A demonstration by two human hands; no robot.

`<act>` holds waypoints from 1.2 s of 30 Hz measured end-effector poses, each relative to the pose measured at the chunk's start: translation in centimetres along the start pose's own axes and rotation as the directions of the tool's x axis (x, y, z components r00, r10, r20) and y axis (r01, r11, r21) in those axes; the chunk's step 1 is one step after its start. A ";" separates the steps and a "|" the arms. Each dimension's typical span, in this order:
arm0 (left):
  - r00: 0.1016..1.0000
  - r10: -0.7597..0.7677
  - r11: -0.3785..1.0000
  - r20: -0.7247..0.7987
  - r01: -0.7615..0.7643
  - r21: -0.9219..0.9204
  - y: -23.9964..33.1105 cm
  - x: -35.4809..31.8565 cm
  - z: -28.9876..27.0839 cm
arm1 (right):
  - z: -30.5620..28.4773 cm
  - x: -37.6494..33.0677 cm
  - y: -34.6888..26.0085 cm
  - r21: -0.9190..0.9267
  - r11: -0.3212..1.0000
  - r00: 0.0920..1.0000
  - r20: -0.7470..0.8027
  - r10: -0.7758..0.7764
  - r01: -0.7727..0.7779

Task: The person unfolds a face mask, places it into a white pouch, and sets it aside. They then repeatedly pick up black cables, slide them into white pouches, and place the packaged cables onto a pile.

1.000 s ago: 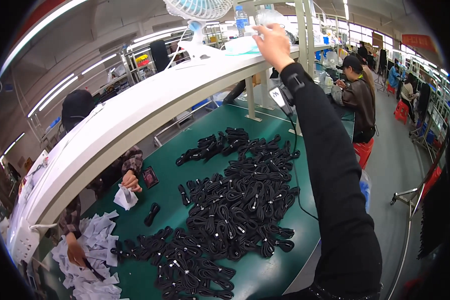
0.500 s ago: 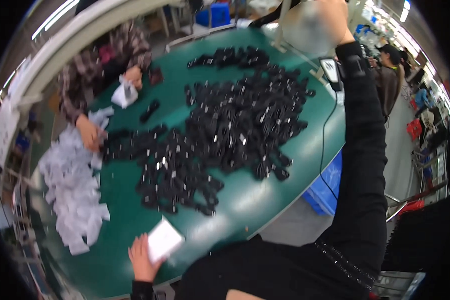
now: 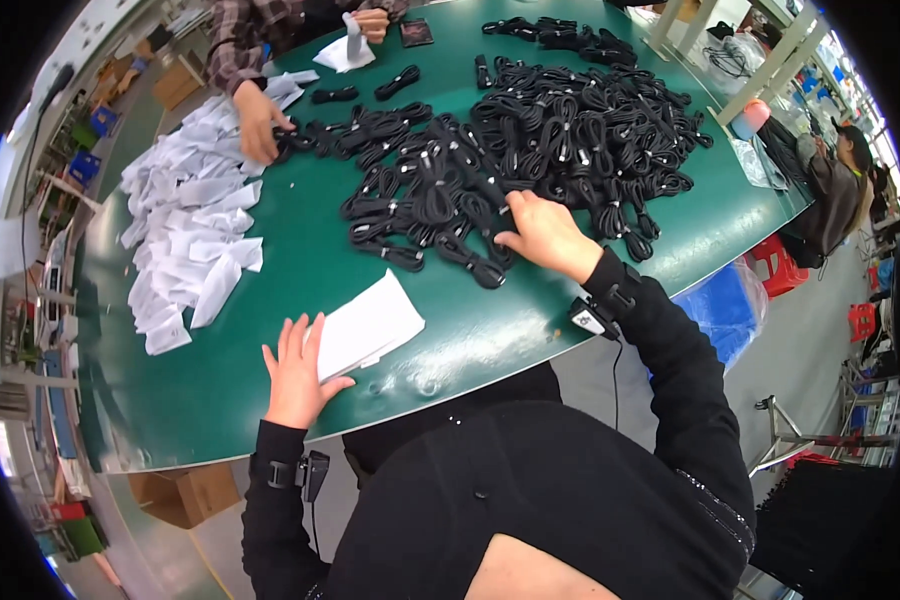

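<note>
My left hand (image 3: 298, 378) lies at the near edge of a stack of white paper bags or sheets (image 3: 372, 325), fingers spread, thumb along its lower corner. My right hand (image 3: 552, 236) is at the near side of a big heap of coiled black cables (image 3: 590, 130), thumb and fingers curled about the end of one cable bundle (image 3: 488, 190); the fingertips are partly hidden. More bundles (image 3: 435, 195) lie just left of it.
A pile of white paper bags (image 3: 195, 215) covers the green table's (image 3: 300, 220) left side. Across it, another person's hand (image 3: 260, 122) touches cables and the other hand (image 3: 372, 25) is by a white bag (image 3: 345, 52). A blue bin (image 3: 715, 310) stands beyond the right edge.
My right hand has come down from high at the upper right to the cable heap. My left hand stays at the white stack. The view has shifted.
</note>
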State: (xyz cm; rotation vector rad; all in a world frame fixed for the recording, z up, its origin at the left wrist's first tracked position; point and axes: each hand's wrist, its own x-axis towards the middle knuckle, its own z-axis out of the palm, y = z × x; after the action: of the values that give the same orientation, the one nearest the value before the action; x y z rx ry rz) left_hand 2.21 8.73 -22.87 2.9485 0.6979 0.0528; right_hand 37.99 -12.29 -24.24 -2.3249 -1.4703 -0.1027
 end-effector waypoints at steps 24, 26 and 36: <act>0.999 -0.014 0.971 -0.042 0.003 -0.237 -2.2 0.6 1.5 | -0.1 -2.3 -3.9 0.352 0.907 0.971 0.145 0.190 -0.231; 1.000 -0.012 0.978 -0.016 0.008 -0.209 -0.8 1.2 1.3 | 0.7 -2.3 -3.1 0.160 0.982 0.994 -0.026 0.102 -0.097; 0.998 -0.069 0.897 0.014 0.068 -0.436 0.2 4.4 2.4 | 1.4 -2.4 -12.1 0.373 0.909 0.950 0.170 -0.263 0.185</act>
State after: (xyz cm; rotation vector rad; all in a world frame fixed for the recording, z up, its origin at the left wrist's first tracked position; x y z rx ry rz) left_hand 6.40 10.32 -25.20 2.4923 0.6849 0.1819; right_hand 26.08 -9.27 -22.79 -1.9183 -1.6990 0.3391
